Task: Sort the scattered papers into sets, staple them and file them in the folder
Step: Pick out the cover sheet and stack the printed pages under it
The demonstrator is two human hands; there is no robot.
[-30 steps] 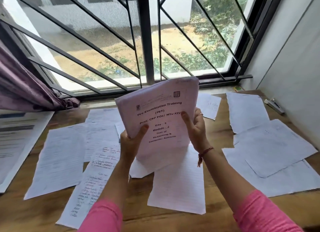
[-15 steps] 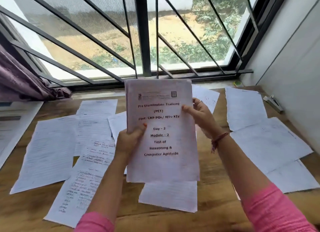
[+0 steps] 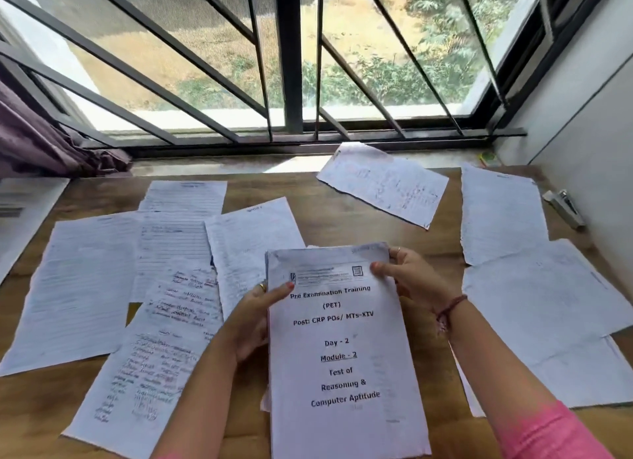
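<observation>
A stack of printed pages [image 3: 342,349] headed "Pre Examination Training" lies low over the wooden table [image 3: 308,198], in front of me. My left hand [image 3: 251,318] grips its left edge with the thumb on top. My right hand [image 3: 407,277] pinches its upper right corner. Loose handwritten and printed sheets are scattered around it: several overlapping at the left [image 3: 78,287], one near the window [image 3: 383,184], several at the right [image 3: 534,301]. A stapler [image 3: 565,208] lies by the right wall.
A barred window [image 3: 291,64] runs along the table's far edge. A purple curtain [image 3: 37,140] hangs at the left. A white wall [image 3: 589,122] bounds the right side. A printed sheet or folder [image 3: 20,215] sits at the far left edge.
The stack has come down from upright in the air to nearly flat over the table. My right hand slid up to its top right corner. The view tilted downward.
</observation>
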